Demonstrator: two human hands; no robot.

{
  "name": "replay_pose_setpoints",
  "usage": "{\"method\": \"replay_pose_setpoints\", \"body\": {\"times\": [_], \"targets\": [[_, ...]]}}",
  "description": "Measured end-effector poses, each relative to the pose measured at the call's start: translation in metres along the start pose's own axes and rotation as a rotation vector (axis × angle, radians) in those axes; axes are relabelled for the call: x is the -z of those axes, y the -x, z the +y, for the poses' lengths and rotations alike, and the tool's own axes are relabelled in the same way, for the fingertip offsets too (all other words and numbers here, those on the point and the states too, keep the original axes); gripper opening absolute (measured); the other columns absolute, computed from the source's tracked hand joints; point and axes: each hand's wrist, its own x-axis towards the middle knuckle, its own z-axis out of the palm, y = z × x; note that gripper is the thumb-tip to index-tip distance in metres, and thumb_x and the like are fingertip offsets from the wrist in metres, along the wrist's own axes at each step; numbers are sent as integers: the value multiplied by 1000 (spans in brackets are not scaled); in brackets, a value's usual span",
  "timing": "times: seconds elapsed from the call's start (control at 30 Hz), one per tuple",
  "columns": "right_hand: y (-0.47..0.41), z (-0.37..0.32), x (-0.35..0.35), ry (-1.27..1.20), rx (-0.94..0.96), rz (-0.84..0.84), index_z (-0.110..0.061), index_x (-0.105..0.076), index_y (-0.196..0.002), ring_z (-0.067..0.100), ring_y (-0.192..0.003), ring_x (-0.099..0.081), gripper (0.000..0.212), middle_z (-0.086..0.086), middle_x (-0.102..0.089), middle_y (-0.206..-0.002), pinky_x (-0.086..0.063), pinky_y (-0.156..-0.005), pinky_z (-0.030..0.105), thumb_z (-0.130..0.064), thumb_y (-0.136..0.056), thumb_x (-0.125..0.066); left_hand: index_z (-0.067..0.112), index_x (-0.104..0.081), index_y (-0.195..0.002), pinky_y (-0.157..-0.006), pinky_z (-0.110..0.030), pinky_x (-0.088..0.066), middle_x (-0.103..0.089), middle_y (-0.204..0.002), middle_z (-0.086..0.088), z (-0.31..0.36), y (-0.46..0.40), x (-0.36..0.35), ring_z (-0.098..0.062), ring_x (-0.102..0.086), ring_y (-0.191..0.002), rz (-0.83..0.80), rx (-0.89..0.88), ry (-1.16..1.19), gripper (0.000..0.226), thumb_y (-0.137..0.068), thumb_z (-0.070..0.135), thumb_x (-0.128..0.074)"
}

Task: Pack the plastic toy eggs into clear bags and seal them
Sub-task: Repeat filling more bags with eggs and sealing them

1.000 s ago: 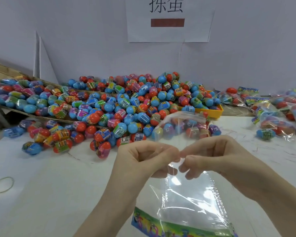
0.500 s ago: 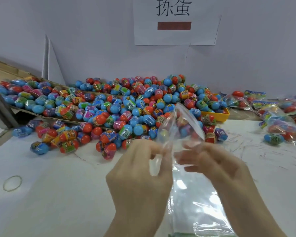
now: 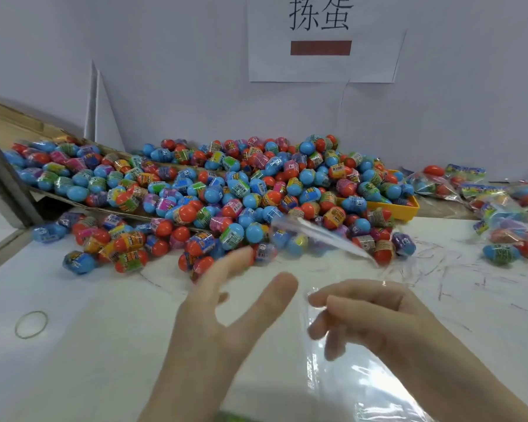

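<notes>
Head view: person at a white table [image 3: 83,345], both hands raised over it. Left hand [image 3: 223,318] is spread, fingers straight and apart, gripping nothing; it is motion-blurred and sits just left of the clear bag [image 3: 342,370]. Right hand [image 3: 369,312] has its fingers curled round the bag's upper part, holding it up. Bag's mouth end [image 3: 320,236] stands open toward the egg pile; no eggs visible inside the bag. Its lower end runs down out of view.

Toy eggs [image 3: 241,190], blue, red and mixed colours, each in printed wrap, lie in a large loose heap across the back of the table. Part of the heap sits on a tilted cardboard sheet [image 3: 0,123] at left; part fills and overflows a yellow tray [image 3: 409,210] at right, of which only the rim shows.

Filled bags [image 3: 506,229] with eggs inside lie at far right, well apart from the hands. Whether they are sealed, cannot tell.

Rubber band [image 3: 31,324] lies alone on the table at left. Paper sign [image 3: 320,41] on the wall behind.
</notes>
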Motion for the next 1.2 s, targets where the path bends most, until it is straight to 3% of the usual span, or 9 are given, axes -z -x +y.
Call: {"method": "replay_pose_setpoints", "body": {"times": [0.1,0.23,0.37,0.5,0.73,0.83,0.93,1.07,1.2], "targets": [[-8,2,1,159,-7,-100,-13,-73,-83,14,-56,-64,19,9,-72,-72,-47,-54,17,-23,-69,-66,32,-76,-78,-55,-12,-50,-74,-79,6,-3,-7,3,-7,-70,-68,-270,172,175,24,-58,45,-78],[-38,-3,19,281,44,34,-21,-73,-85,7,-59,-63,32,1,-72,-76,-48,-54,14,-45,-63,-73,25,-76,-66,-43,-15,-48,-73,-68,-7,-23,-8,4,-17,-67,-49,-84,235,271,19,-72,9,-67],[-91,17,48,843,220,352,-27,-66,-93,1,-78,-56,9,-11,-66,-89,-42,-64,7,-28,-85,-61,12,-75,-62,-39,-15,-45,-73,-69,-10,-36,-9,5,-17,-66,-49,-38,322,320,5,-57,11,-74],[-121,44,61,1619,360,154,-29,-49,-129,14,-111,-39,43,-7,-47,-127,-32,-90,22,-35,-88,-58,7,-67,-78,-39,-14,-42,-74,-74,-8,-38,-9,6,-17,-67,-54,-31,357,344,27,-53,17,-73],[-134,50,61,1855,518,84,-21,-42,-125,17,-110,-37,32,-5,-46,-123,-25,-89,24,-30,-94,-44,12,-67,-91,-44,-16,-47,-74,-79,-8,-43,-9,8,-19,-69,-59,-87,365,347,21,-70,13,-68],[-130,51,60,1653,593,220,-11,-54,-116,23,-99,-45,29,3,-57,-111,-29,-85,28,-15,-88,-58,15,-72,-80,-43,-14,-46,-74,-77,-7,-44,-8,8,-17,-69,-56,-60,333,352,10,-75,8,-67],[-115,35,49,970,524,451,-14,-55,-115,11,-94,-44,29,-4,-55,-105,-31,-82,21,-9,-87,-59,16,-73,-76,-44,-14,-47,-74,-74,-6,-43,-8,5,-15,-68,-55,-23,286,352,10,-75,7,-68],[-72,0,29,263,518,247,-31,-52,-106,-11,-85,-56,28,-25,-60,-92,-43,-67,6,-43,-81,-55,17,-74,-69,-45,-14,-46,-73,-68,-8,-34,-7,-1,-14,-67,-53,2,199,356,16,-54,18,-75],[-31,-21,10,348,662,-96,-25,-50,-108,3,-92,-62,36,-18,-60,-108,-49,-73,13,-47,-80,-60,17,-72,-75,-44,-14,-46,-72,-65,-6,-26,-5,-8,-13,-66,-50,-11,160,331,19,-61,6,-77]]}}
